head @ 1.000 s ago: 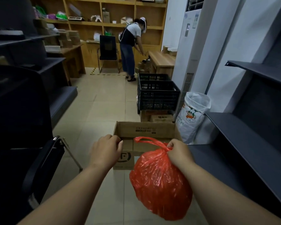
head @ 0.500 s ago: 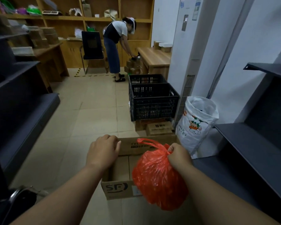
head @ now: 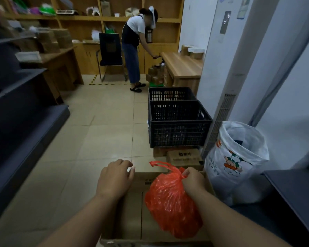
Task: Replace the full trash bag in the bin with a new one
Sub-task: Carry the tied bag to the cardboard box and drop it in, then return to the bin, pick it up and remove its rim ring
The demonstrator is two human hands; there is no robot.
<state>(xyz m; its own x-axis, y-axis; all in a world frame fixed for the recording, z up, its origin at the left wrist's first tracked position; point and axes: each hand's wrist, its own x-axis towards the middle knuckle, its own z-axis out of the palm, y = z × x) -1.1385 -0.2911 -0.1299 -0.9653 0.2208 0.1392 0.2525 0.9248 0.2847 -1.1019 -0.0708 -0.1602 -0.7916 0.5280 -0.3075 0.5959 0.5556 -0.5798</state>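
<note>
Red bag [head: 171,202], crinkled thin plastic, knotted top, hangs over open cardboard box [head: 132,211], toward its right side. Right hand [head: 193,180] fingers clenched on the bag's neck; handle loops stick out left. Left hand [head: 114,179] loosely curled, holding nothing, at box's far left edge. Box print unreadable.

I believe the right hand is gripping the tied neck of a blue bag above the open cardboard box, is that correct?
Not quite: the bag is orange-red, not blue. The head view shows the right hand gripping its tied neck above the open cardboard box, as you said.
</note>
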